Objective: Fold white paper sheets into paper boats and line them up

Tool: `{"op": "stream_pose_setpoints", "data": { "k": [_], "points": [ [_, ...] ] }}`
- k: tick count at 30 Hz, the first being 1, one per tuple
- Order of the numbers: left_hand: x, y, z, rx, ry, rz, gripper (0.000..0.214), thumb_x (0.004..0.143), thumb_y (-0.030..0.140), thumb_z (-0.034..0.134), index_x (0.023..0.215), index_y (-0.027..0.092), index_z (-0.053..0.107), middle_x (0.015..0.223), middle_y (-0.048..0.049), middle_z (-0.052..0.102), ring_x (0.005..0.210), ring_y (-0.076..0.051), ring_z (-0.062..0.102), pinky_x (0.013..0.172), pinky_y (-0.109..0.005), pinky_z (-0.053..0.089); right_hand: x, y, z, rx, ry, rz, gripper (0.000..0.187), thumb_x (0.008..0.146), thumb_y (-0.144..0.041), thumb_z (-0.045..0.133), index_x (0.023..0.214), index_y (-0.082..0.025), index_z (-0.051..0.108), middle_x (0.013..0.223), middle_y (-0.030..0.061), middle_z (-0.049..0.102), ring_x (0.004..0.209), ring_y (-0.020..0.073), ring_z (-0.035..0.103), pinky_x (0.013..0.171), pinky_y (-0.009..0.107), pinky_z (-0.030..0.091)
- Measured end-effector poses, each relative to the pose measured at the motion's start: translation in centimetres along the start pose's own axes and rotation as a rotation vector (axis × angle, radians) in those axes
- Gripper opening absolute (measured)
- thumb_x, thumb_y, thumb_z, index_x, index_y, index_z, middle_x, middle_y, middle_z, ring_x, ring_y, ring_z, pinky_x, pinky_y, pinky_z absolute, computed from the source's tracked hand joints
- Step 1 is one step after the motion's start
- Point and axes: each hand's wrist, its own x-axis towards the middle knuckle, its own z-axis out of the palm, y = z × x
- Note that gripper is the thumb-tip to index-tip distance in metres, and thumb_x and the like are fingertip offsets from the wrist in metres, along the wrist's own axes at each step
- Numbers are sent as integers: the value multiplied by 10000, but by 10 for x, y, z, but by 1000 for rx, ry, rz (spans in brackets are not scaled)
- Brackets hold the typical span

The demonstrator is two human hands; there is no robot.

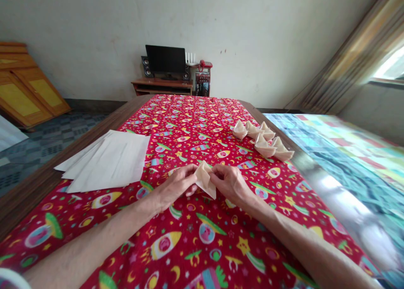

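Observation:
Between my two hands is a small piece of folded off-white paper [205,180], held just above the red patterned cloth near the middle of the table. My left hand [179,183] pinches its left edge between thumb and fingers. On the opposite side, the thumb and fingers of my right hand [229,181] are closed on the paper's right edge. Several folded paper shapes [265,148] with raised points sit grouped at the right side of the cloth. Loose sheets of off-white paper [110,160] lie fanned in an overlapping stack to the left.
A red cloth [202,125] with rockets and stars covers the dark wooden table [19,211]. Beyond its far end stands a desk [162,85] with a monitor [166,61]. A bed [341,163] adjoins the right side; a wooden cabinet [30,85] is far left.

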Motion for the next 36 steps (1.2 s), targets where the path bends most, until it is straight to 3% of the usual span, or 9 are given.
{"op": "stream_pose_setpoints", "data": {
  "k": [4, 8, 11, 13, 18, 23, 27, 31, 36],
  "points": [
    [-3, 1, -6, -194, -121, -56, 314, 738, 362, 689, 932, 151, 561, 684, 37, 479, 534, -41, 431, 450, -140, 318, 0, -3, -3, 102, -53, 67, 208, 743, -211, 525, 547, -164, 470, 496, -60, 423, 469, 58, 380, 435, 167, 261],
    [-1, -2, -8, -233, -144, -46, 261, 799, 359, 659, 934, 148, 588, 686, 33, 468, 546, -37, 415, 464, -138, 315, -1, -4, -5, 99, -87, 62, 220, 794, -232, 511, 584, -168, 496, 513, -52, 445, 477, 70, 407, 439, 179, 282],
    [1, -5, -7, -208, -109, -13, 242, 810, 345, 653, 938, 146, 599, 717, 24, 484, 567, -43, 407, 476, -140, 319, -7, -6, -8, 11, 71, -67, 116, 845, -243, 504, 827, -164, 587, 708, 5, 594, 635, 118, 531, 582, 210, 412],
    [1, -7, -7, -206, -78, -2, 254, 809, 350, 652, 962, 155, 599, 744, 20, 495, 591, -53, 419, 490, -147, 328, -10, -9, -11, -73, 180, -203, 183, 871, -256, 509, 1014, -163, 575, 905, 67, 632, 812, 158, 566, 750, 269, 446],
    [0, -7, -5, -202, -67, -20, 286, 815, 372, 643, 1011, 170, 593, 726, 20, 488, 627, -77, 433, 534, -168, 344, -12, -11, -14, -40, 109, -353, 150, 908, -248, 486, 957, -178, 610, 782, 28, 646, 682, 117, 579, 638, 218, 452],
    [-2, -6, -7, -218, -131, -25, 356, 786, 373, 670, 1075, 180, 588, 731, 12, 508, 608, -86, 413, 530, -187, 330, -7, -9, -10, 36, 178, -228, 126, 852, -207, 550, 904, -191, 664, 786, 13, 699, 662, 115, 625, 628, 199, 474],
    [-2, -11, -10, -214, -176, -14, 374, 809, 354, 650, 1129, 172, 587, 779, -7, 542, 619, -83, 420, 540, -194, 333, -5, -10, -14, 80, 142, -92, 118, 807, -191, 587, 833, -196, 702, 710, -11, 704, 603, 110, 626, 576, 185, 470],
    [-4, -12, -8, -235, -93, -28, 430, 771, 333, 681, 1150, 148, 596, 727, -8, 557, 657, -96, 462, 596, -203, 365, 6, 4, -42, 11, 202, -102, 129, 791, -212, 595, 822, -186, 718, 707, -1, 706, 619, 123, 629, 584, 203, 471],
    [-4, -11, -7, -201, -80, -20, 400, 742, 338, 690, 1083, 138, 634, 726, -9, 568, 622, -85, 450, 570, -199, 350, 42, 55, -125, -222, 471, -84, 194, 771, -311, 607, 841, -180, 733, 725, 27, 708, 617, 145, 614, 564, 231, 454]
  ]
}}
